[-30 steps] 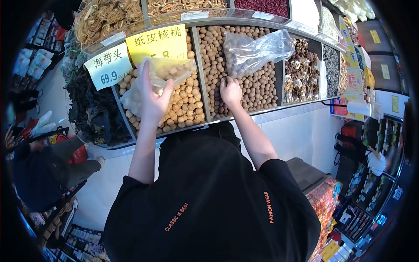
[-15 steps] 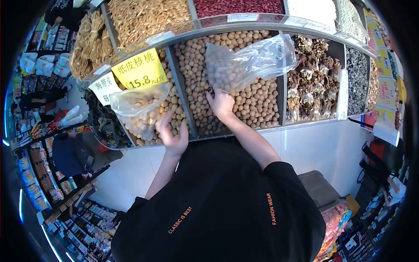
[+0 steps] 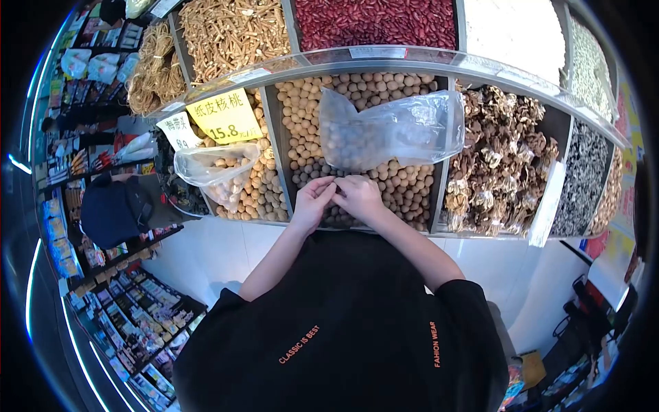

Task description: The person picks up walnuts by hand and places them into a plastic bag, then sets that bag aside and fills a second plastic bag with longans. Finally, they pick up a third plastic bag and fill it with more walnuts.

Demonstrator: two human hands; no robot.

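My left hand [image 3: 312, 204] and my right hand [image 3: 360, 197] meet fingertip to fingertip above the near part of the middle bin. Both are closed in a pinch; whatever sits between the fingers is too small or hidden to make out. Under and around them lie round brown nuts or dried fruits, perhaps longans [image 3: 302, 134]. Just beyond the hands, a clear plastic bag [image 3: 412, 130] rests on that heap, untouched by either hand. Left of them, another clear bag [image 3: 206, 168] with some walnuts in it lies on the walnut bin [image 3: 271, 192].
A yellow price sign [image 3: 223, 117] stands over the walnuts. To the right are bins of dried mushrooms [image 3: 498, 151] and dark dried pieces [image 3: 576, 192]. Red beans [image 3: 374, 24] fill a bin behind the clear ledge [image 3: 439, 56]. Another person [image 3: 113, 209] is at the left.
My left hand has moved right from beside the walnut bag to meet my right hand. My right hand has drawn back from the heap toward me. The view has shifted slightly.
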